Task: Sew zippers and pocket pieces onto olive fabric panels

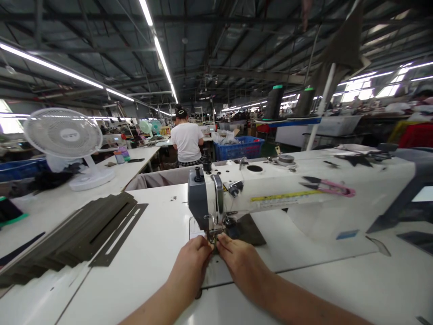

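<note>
A white sewing machine (270,189) fills the middle of the frame, its long arm running from the needle head at centre out toward the right edge. On top of that arm lie pink thread snips (329,186), tips pointing left. A stack of dark olive fabric strips (77,232) sits at lower left on the white tabletop (152,253), its long axis slanting from lower left up toward the centre. A white desk fan (64,135) stands at upper left. Farther back, a person in a white shirt (186,140) faces away, beside a blue plastic crate (241,146). Two dark thread cones (274,101) rise at upper right of centre.

Under the needle lies a dark piece of fabric (248,230), flat on the machine bed; it reaches from the presser foot toward the right and looks dull brown-grey. The machine head blocks its far edge.

The left hand (192,264) and right hand (241,264) meet just below the needle, fingertips pressed together at the near edge of the dark piece of fabric. Whether either pinches it or only presses down I cannot tell.
</note>
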Available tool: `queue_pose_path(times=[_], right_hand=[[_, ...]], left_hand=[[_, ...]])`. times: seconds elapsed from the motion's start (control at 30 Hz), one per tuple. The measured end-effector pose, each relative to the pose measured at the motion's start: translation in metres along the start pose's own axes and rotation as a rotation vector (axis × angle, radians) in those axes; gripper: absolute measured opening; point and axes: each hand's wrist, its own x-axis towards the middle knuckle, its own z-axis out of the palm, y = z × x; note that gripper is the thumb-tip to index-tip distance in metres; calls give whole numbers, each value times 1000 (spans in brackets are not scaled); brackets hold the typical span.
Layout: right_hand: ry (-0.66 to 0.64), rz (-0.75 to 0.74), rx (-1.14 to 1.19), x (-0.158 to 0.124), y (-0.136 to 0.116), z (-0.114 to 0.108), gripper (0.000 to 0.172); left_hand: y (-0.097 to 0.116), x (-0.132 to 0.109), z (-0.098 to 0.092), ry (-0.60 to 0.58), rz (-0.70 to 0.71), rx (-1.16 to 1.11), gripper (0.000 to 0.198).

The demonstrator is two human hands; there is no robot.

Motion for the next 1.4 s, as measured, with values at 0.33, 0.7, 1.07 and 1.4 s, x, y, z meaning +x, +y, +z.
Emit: queue_pose_path(times=[0.33,0.7,1.07,1.4], right_hand=[[-163,58,74,9,7,0,24],[-181,116,194,10,7,-8,24],[-204,130,262,12,10,-10,25],[-347,296,-327,-24,6,-53,26]], left_hand=[[-5,5,1,-31,-62,-82,21],[-4,6,3,-44,-81,-32,16],[-7,8,2,-37,-59,-9,15],[38,-4,-20,-57,197,47,34]])
